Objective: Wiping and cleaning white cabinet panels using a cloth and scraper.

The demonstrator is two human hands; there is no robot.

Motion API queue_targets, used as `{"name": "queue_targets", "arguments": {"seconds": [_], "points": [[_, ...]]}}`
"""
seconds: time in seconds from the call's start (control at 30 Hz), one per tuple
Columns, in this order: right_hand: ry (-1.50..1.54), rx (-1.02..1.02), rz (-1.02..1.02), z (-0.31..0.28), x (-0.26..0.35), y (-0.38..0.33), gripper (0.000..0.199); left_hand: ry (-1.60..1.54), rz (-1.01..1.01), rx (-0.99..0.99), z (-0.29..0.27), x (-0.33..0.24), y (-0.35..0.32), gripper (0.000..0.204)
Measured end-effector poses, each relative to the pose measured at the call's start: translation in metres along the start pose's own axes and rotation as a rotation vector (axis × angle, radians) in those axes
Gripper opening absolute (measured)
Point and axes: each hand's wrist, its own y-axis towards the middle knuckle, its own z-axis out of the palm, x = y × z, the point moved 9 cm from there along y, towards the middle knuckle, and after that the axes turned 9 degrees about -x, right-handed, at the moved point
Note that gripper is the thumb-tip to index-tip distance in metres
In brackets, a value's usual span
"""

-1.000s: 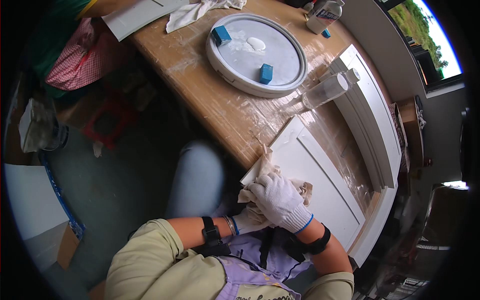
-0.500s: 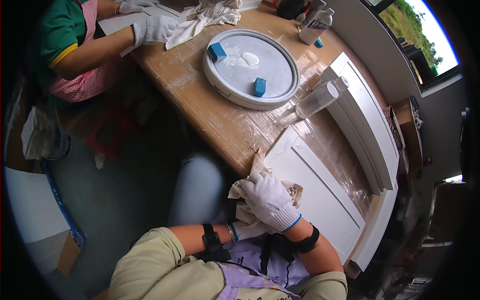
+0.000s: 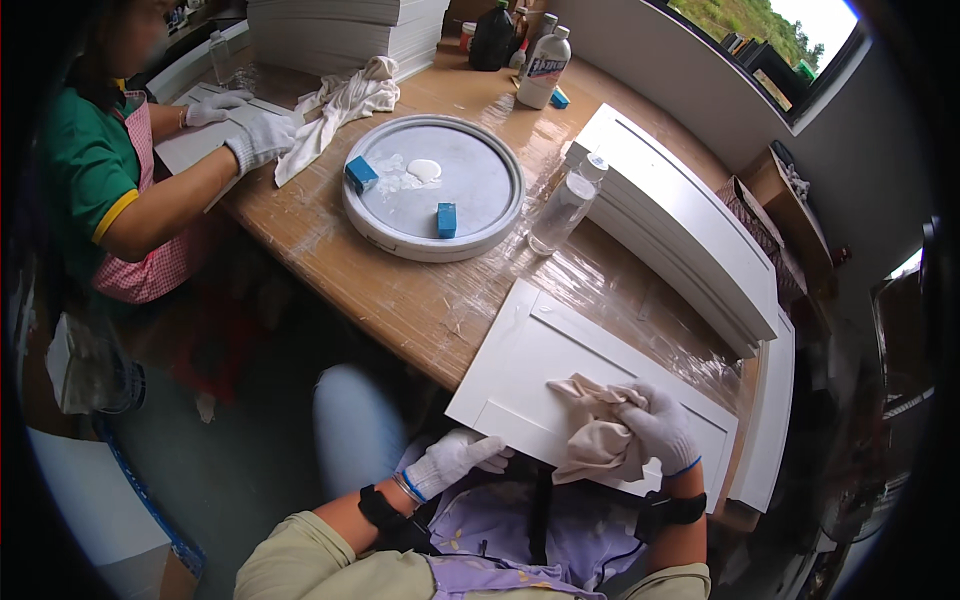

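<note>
A white panel (image 3: 515, 385) with a recessed centre, like a cabinet door, lies at the table's near edge in front of me. My right hand (image 3: 662, 428), in a white knit glove, is closed on a crumpled beige cloth (image 3: 603, 440) and presses it onto the panel's right part. Lower left, my left hand (image 3: 458, 463), also gloved, is at the panel's near edge. Its thumb lies along the edge and the fingers curl just below, pinching it. Some of those fingertips are in shadow.
Beyond the panel are a round grey lid (image 3: 480, 190) with two blue blocks and a white puddle, a clear bottle (image 3: 562, 215), and stacked white panels (image 3: 690, 215). A co-worker's gloved hand (image 3: 262, 142) rests on another panel at far left, beside a cloth (image 3: 345, 100).
My hands have parted from the bunched cloth at the near corner. The right carried it rightward onto the panel; the left let go and took the near edge. The view shifted too.
</note>
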Motion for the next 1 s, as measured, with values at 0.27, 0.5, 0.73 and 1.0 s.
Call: {"name": "queue_targets", "arguments": {"seconds": [0.27, 0.5, 0.73, 1.0], "points": [[-0.691, -0.595, -0.033, -0.084, -0.041, 0.053, 0.038, 0.084, 0.179, -0.343, -0.069, -0.059, -0.031, 0.042], [-0.590, -0.693, -0.285, -0.080, -0.055, 0.048, 0.031, 0.146, -0.006, -0.208, -0.065, -0.051, 0.001, 0.042], [-0.506, -0.647, -0.393, -0.087, -0.078, 0.070, 0.026, 0.148, 0.106, -0.126, -0.062, -0.040, 0.009, 0.042], [-0.757, -0.599, -0.327, -0.088, -0.071, 0.067, 0.041, 0.203, 0.051, -0.007, -0.052, -0.032, 0.020, 0.048]]}}
